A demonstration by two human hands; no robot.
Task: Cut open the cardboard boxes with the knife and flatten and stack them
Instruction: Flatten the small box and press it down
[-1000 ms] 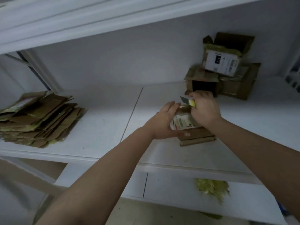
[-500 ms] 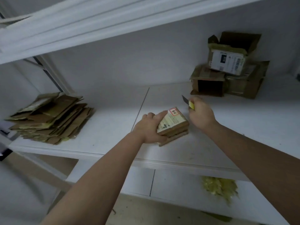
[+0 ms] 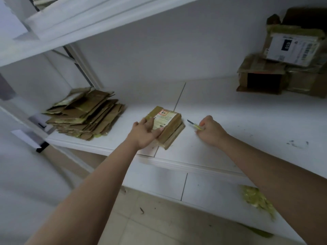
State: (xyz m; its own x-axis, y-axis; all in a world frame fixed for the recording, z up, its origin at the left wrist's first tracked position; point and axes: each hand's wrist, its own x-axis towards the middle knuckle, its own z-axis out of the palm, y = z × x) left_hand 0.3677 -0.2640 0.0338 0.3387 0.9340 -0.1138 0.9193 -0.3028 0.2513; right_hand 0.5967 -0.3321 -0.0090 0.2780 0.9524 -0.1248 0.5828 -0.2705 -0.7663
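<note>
Pressing down on a small flattened box (image 3: 166, 126) with my left hand (image 3: 144, 133), I have the fingers fairly straight across its near left edge and the thumb lying over the white label on top. That box sits on the white shelf (image 3: 247, 131), right on the seam between two shelf panels, with a loose flap sticking out underneath on its right side. My right hand (image 3: 209, 129) is curled around the yellow handle of the knife (image 3: 193, 124), and the dark blade points left toward the box without touching it; hand and knife are just beside the box, resting low on the shelf. Further left on the same shelf lies the stack of flattened cardboard (image 3: 85, 114), its sheets fanned unevenly. At the far right, against the back wall, a pile of boxes (image 3: 283, 68) still stands uncut, one with a white shipping label perched on top of two others. Yellowish tape scraps (image 3: 256, 198) lie on the lower shelf below my right arm.
</note>
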